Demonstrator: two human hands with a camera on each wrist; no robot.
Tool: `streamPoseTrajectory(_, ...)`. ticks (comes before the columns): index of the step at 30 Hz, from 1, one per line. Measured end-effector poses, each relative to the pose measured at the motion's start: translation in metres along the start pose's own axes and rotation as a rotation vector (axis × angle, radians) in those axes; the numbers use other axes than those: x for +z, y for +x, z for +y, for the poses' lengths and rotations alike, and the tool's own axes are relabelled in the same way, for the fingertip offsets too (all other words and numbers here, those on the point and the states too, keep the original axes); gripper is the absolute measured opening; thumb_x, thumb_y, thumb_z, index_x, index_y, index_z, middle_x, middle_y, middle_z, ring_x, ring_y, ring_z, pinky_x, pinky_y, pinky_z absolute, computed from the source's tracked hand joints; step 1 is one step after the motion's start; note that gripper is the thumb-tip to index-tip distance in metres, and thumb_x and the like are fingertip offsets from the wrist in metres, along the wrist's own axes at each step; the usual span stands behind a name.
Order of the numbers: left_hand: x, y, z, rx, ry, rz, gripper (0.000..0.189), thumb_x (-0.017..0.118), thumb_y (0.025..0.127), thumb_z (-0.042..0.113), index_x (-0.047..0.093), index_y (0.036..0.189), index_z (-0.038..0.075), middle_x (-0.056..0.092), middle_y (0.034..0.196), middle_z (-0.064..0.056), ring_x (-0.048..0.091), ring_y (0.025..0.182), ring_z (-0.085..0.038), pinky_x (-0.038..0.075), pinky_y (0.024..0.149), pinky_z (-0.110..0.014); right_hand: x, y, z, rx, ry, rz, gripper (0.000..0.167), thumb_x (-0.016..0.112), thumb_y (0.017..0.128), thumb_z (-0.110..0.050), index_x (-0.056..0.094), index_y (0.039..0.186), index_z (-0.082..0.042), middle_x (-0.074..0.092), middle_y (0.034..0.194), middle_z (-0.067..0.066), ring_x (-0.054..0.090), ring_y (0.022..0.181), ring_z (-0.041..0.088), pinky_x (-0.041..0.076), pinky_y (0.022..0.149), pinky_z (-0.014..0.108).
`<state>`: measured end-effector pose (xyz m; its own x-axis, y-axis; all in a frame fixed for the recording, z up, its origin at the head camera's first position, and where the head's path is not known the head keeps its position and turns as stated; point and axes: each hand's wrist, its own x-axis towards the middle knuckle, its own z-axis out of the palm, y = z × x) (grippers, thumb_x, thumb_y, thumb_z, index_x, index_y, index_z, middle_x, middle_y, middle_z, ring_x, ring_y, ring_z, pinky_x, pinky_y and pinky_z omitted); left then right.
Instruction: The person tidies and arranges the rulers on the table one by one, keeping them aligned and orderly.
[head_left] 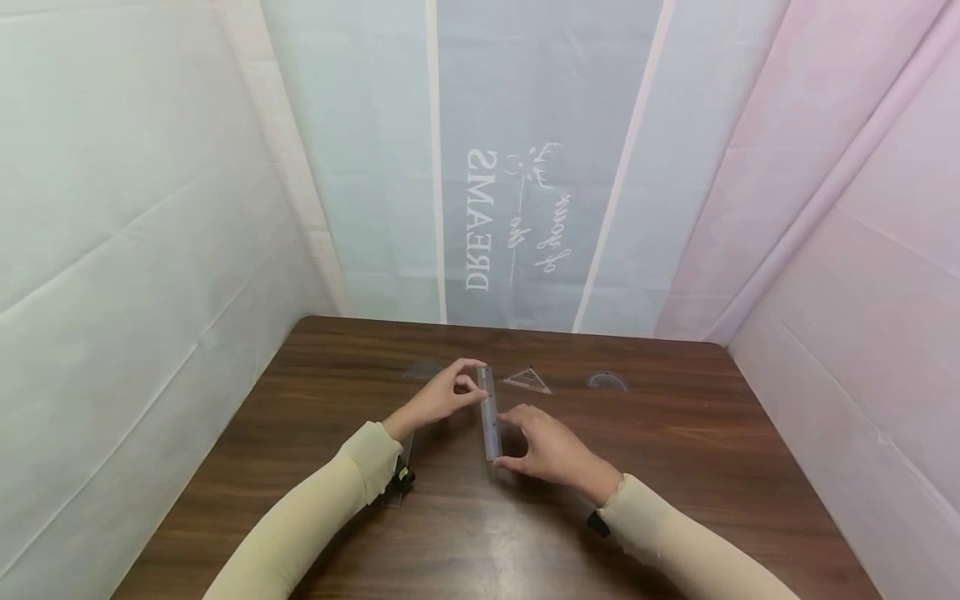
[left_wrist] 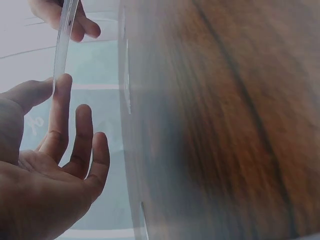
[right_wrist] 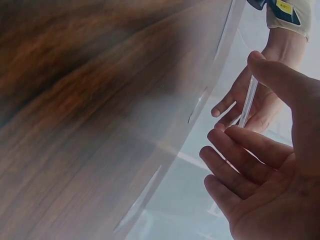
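A clear straight ruler point(head_left: 488, 417) is held up over the table between both hands, its length running away from the person. My left hand point(head_left: 441, 395) pinches its far part between thumb and index finger, and the other fingers stand apart from it. At the nearer part, my right hand point(head_left: 553, 448) holds the ruler between thumb and fingertips. In the left wrist view, the ruler point(left_wrist: 64, 45) shows edge-on with a slight bend. The right wrist view has the ruler point(right_wrist: 248, 102) spanning from thumb to index fingertip.
On the brown wooden table point(head_left: 675, 467), a clear set square point(head_left: 528, 382) and a clear protractor point(head_left: 607, 382) lie beyond the right hand. Another clear flat piece point(head_left: 422, 368) lies behind the left hand. A transparent piece point(head_left: 393, 502) shows partly under the left wrist. Fabric walls surround the table.
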<state>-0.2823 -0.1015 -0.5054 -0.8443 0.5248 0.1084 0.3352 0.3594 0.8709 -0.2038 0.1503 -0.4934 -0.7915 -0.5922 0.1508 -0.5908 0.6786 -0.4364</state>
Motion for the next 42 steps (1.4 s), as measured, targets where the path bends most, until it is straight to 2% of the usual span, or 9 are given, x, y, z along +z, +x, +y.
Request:
streamPoseTrajectory(3,-0.003,-0.006,-0.001,0.014,0.009,-0.013,0.057,0.072,0.106,0.022,0.047,0.156,0.010,0.079,0.102,0.000,0.070,0.106,-0.020,0.050,0.106,-0.050,0.002,-0.001,-0.004,-0.018,0.003,0.003,0.067,0.092,0.088,-0.040,0.068,0.138,-0.001,0.071,0.127,0.011,0.068,0.118,0.026,0.057,0.100,0.048)
streamPoseTrajectory(7,-0.010,-0.016,-0.002,0.048,0.015,-0.055,0.061,0.071,0.106,0.020,0.044,0.158,0.006,0.079,0.109,-0.003,0.070,0.117,-0.023,0.047,0.113,-0.056,0.004,-0.002,-0.011,-0.051,0.007,0.000,0.066,0.092,0.087,-0.037,0.068,0.137,-0.001,0.071,0.127,0.013,0.068,0.117,0.027,0.057,0.099,0.047)
streamPoseTrajectory(14,-0.026,-0.035,-0.006,0.108,-0.011,-0.140,0.067,0.073,0.103,0.006,0.037,0.159,-0.004,0.077,0.115,-0.014,0.071,0.111,-0.032,0.057,0.099,-0.048,0.008,-0.002,-0.027,-0.085,0.008,-0.038,0.066,0.092,0.088,-0.037,0.067,0.138,-0.001,0.071,0.126,0.011,0.068,0.117,0.025,0.057,0.100,0.046)
streamPoseTrajectory(16,-0.029,-0.039,-0.006,0.093,-0.001,-0.129,0.067,0.075,0.102,0.008,0.040,0.158,-0.001,0.075,0.118,-0.014,0.071,0.111,-0.031,0.058,0.096,-0.046,0.009,0.000,-0.030,-0.087,0.001,-0.047,0.066,0.091,0.089,-0.038,0.067,0.138,-0.002,0.071,0.126,0.009,0.067,0.118,0.024,0.057,0.101,0.045)
streamPoseTrajectory(21,-0.035,-0.051,-0.005,0.033,0.066,-0.062,0.065,0.081,0.099,0.018,0.048,0.155,0.008,0.068,0.129,-0.010,0.066,0.119,-0.029,0.055,0.101,-0.048,0.012,0.004,-0.038,-0.110,-0.002,-0.064,0.066,0.091,0.089,-0.040,0.067,0.138,-0.002,0.071,0.126,0.007,0.068,0.117,0.023,0.058,0.101,0.043)
streamPoseTrajectory(27,-0.044,-0.067,-0.007,0.007,0.144,-0.013,0.065,0.085,0.096,0.024,0.055,0.152,0.012,0.060,0.142,-0.010,0.060,0.128,-0.032,0.054,0.102,-0.054,0.015,0.010,-0.048,-0.141,0.026,-0.088,0.064,0.091,0.089,-0.038,0.067,0.137,-0.003,0.071,0.126,0.009,0.067,0.117,0.021,0.057,0.101,0.041)
streamPoseTrajectory(30,-0.047,-0.072,-0.009,0.002,0.190,-0.005,0.062,0.087,0.094,0.027,0.059,0.148,0.014,0.058,0.147,-0.010,0.056,0.133,-0.033,0.051,0.107,-0.056,0.016,0.011,-0.052,-0.149,0.028,-0.100,0.064,0.091,0.089,-0.037,0.067,0.137,-0.003,0.071,0.126,0.007,0.066,0.118,0.019,0.057,0.101,0.040)
streamPoseTrajectory(35,-0.050,-0.075,-0.012,-0.007,0.259,-0.016,0.059,0.088,0.092,0.032,0.063,0.143,0.015,0.058,0.148,-0.011,0.048,0.142,-0.037,0.042,0.116,-0.062,0.019,0.012,-0.057,-0.157,0.031,-0.114,0.064,0.092,0.088,-0.039,0.068,0.135,-0.002,0.072,0.124,0.007,0.067,0.116,0.020,0.057,0.102,0.040)
streamPoseTrajectory(42,-0.057,-0.077,-0.014,-0.006,0.306,-0.098,0.059,0.087,0.092,0.035,0.063,0.142,0.014,0.058,0.148,-0.009,0.047,0.142,-0.036,0.031,0.120,-0.068,0.026,0.015,-0.067,-0.147,-0.005,-0.119,0.066,0.091,0.086,-0.047,0.070,0.131,-0.004,0.073,0.122,0.005,0.068,0.113,0.018,0.058,0.099,0.038)
